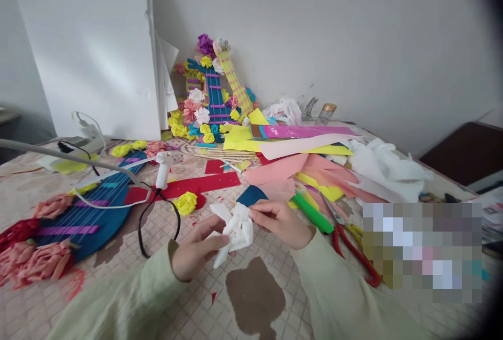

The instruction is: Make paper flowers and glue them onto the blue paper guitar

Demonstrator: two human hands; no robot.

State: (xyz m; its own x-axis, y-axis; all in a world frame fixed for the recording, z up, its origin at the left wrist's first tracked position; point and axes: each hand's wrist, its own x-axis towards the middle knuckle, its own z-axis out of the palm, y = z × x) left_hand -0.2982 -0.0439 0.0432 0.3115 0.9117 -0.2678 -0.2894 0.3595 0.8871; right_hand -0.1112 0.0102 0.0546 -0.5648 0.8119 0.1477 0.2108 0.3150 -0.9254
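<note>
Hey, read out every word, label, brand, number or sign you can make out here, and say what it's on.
No text can be read.
Long, flat purple strip toward the back: small white marks, too small and blurred to read.
Crumpled white paper-like bundle in both hands: no writing visible.
Pixelated patch at right: anything printed there is hidden.

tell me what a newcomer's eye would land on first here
Likely the bunched white paper, held by the left hand and right hand at front centre. Then the blue guitar shape lying at left, pink paper flowers at its near end. Behind, flower-decked guitar shapes stand upright by the wall.
</note>
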